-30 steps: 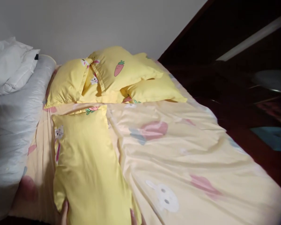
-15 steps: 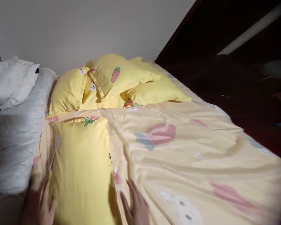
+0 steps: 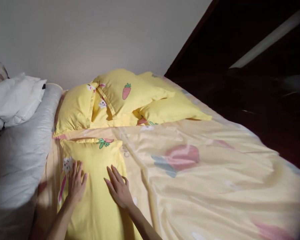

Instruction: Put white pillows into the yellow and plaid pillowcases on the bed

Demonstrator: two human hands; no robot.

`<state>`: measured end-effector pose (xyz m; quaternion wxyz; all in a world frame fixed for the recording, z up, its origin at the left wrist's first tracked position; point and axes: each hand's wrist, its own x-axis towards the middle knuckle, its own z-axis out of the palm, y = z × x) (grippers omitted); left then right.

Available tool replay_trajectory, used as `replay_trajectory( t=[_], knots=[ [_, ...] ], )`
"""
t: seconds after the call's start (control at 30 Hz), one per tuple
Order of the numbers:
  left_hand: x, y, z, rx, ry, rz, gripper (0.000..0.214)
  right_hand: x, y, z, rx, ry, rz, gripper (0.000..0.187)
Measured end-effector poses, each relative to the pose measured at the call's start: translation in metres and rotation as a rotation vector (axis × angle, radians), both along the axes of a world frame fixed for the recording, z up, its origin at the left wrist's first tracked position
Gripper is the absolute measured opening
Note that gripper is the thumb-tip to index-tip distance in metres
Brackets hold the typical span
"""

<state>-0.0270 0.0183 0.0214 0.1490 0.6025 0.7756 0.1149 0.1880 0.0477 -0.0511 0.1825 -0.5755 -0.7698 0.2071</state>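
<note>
A long yellow pillow [image 3: 96, 200] with rabbit and carrot prints lies lengthwise on the left side of the bed. My left hand [image 3: 76, 181] rests flat on its left part, fingers spread and open. My right hand [image 3: 119, 188] lies flat on its right part, fingers stretched out, holding nothing. A pale yellow duvet [image 3: 210, 180] with pink and blue prints covers the bed to the right of the pillow.
Several yellow pillows [image 3: 130, 98] are stacked at the head of the bed against a light wall. A grey-white quilt [image 3: 17, 146] and white pillows [image 3: 13, 98] lie along the left. Dark furniture [image 3: 252, 76] stands at the right.
Both hands have moved forward from the pillow's sides onto its top, nearer the head of the bed. The view has tilted down slightly.
</note>
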Motion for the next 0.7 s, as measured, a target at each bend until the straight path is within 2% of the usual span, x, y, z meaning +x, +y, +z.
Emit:
replay_trajectory(
  t=[0.1,0.17,0.23,0.3,0.4,0.47,0.5,0.57,0.63,0.7],
  knots=[
    [-0.005,0.042,0.013,0.060,0.071,-0.187,0.055,-0.008,0.044,0.014,0.040,-0.029,-0.005,0.057],
    [-0.012,0.078,0.005,0.108,0.122,-0.205,0.054,-0.020,0.085,0.016,0.028,-0.071,0.005,0.058],
    [-0.025,0.105,-0.018,0.081,0.153,-0.076,0.053,-0.031,0.120,0.007,-0.064,-0.133,-0.033,0.060],
    [-0.039,0.116,-0.052,0.013,0.152,0.086,0.056,-0.037,0.140,-0.011,-0.187,-0.189,-0.136,0.064],
    [-0.054,0.113,-0.095,0.033,0.168,0.218,0.060,-0.040,0.148,-0.039,-0.228,-0.202,-0.246,0.071],
    [-0.059,0.116,-0.106,0.065,0.169,0.242,0.060,-0.042,0.151,-0.048,-0.198,-0.184,-0.258,0.073],
    [-0.060,0.121,-0.106,0.048,0.143,0.242,0.059,-0.043,0.155,-0.048,-0.204,-0.176,-0.261,0.073],
    [-0.063,0.134,-0.094,-0.043,0.032,0.218,0.059,-0.042,0.166,-0.042,-0.262,-0.159,-0.261,0.072],
    [-0.062,0.142,-0.073,-0.119,-0.079,0.207,0.057,-0.037,0.171,-0.028,-0.340,-0.135,-0.247,0.071],
    [-0.057,0.131,-0.048,-0.072,-0.128,0.215,0.054,-0.026,0.157,-0.009,-0.337,-0.087,-0.255,0.071]
  ],
)
